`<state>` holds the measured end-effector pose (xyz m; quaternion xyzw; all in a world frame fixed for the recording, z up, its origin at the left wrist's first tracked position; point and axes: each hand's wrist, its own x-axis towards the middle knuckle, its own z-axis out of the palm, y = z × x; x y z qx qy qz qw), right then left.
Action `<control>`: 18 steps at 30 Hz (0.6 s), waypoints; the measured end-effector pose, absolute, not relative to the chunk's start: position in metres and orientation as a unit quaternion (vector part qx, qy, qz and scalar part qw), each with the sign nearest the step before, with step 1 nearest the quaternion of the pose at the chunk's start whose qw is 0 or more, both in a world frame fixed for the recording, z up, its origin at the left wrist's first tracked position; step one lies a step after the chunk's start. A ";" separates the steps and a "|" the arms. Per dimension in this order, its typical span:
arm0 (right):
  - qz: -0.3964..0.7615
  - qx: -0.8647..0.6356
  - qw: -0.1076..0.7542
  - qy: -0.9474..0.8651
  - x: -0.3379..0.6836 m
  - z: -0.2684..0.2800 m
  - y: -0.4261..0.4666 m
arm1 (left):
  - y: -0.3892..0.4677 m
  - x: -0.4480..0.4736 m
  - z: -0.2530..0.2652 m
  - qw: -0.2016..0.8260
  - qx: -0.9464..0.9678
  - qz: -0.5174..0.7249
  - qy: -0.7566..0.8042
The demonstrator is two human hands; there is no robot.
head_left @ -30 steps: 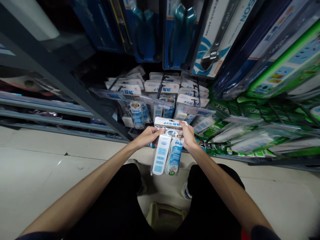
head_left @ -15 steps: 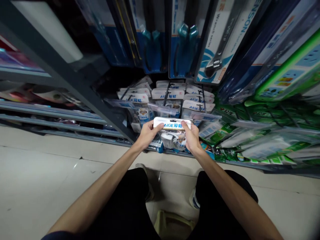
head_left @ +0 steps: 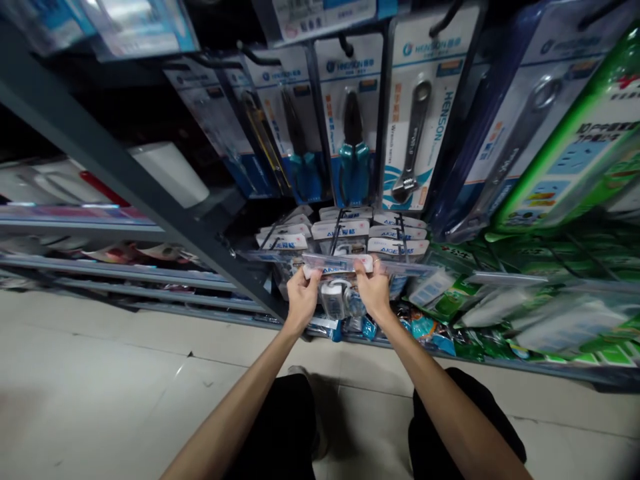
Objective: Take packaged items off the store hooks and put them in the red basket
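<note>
Between my two hands is a clear plastic package (head_left: 334, 300) with a white AIGE header card and a white cabled item inside, its exact kind unclear. My left hand (head_left: 302, 297) pinches the card's left end, thumb on the front. At the right end, my right hand (head_left: 374, 288) grips with thumb and fingers. A clear price-tag strip (head_left: 345, 262) crosses in front of part of the card. Just behind hang similar AIGE packages (head_left: 341, 229) on dark hooks, in several rows. Whether the held package touches its hook is hidden.
Carded pliers (head_left: 353, 150) and an adjustable wrench (head_left: 411, 143) hang above. Green packages (head_left: 555, 320) fill the right side. A grey shelf post (head_left: 150, 180) slants down at left, beside shelves of white goods. My knees are close to the low rack over the tiled floor (head_left: 120, 393).
Both hands have moved the package forward to the hooks, and its card is now partly behind the clear strip. The view has tilted up, showing more of the hanging tools.
</note>
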<state>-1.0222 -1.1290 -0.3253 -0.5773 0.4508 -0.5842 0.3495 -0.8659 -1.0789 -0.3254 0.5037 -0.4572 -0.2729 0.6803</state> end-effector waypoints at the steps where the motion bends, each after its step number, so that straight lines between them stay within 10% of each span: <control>1: -0.585 -0.588 0.339 0.444 -1.023 -0.325 -1.127 | -1.078 -0.865 -0.325 0.680 0.503 -0.275 -0.456; 18: -0.637 -0.514 0.349 0.456 -0.992 -0.321 -1.142 | -1.093 -0.860 -0.321 0.677 0.586 -0.146 -0.420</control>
